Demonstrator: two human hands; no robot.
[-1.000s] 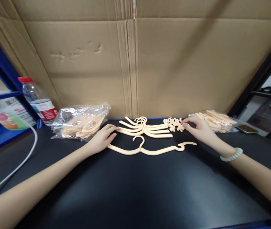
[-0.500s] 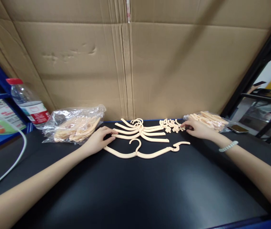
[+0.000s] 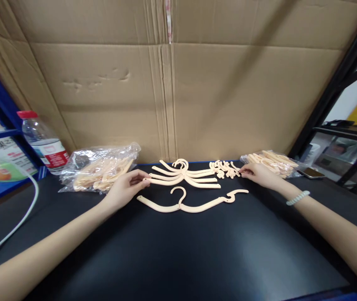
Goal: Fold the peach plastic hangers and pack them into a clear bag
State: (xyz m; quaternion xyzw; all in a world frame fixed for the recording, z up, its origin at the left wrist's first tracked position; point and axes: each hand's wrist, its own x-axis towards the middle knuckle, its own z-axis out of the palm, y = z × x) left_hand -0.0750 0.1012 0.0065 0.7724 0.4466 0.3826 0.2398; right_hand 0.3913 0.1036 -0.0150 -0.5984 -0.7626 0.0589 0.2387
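Observation:
My left hand has its thumb and fingers closed at the left tip of the nearest clothes hanger in a group of cream plastic hangers. In front of that group, a single hanger lies flat, with a small curved hook piece at its right end. My right hand rests at the right edge of a pile of similar small hook pieces. Its fingertips are pressed together; whatever may be between them is too small to make out.
A clear bag of cream parts lies at left, beside a red-capped bottle. Another bag and a phone lie at right. A cardboard wall stands behind the black table; a white cable runs along the left.
The fingers of my left hand have closed at the hanger's tip, off the single hanger's end. My right fingers have drawn together beside the small pieces. The view has shifted slightly.

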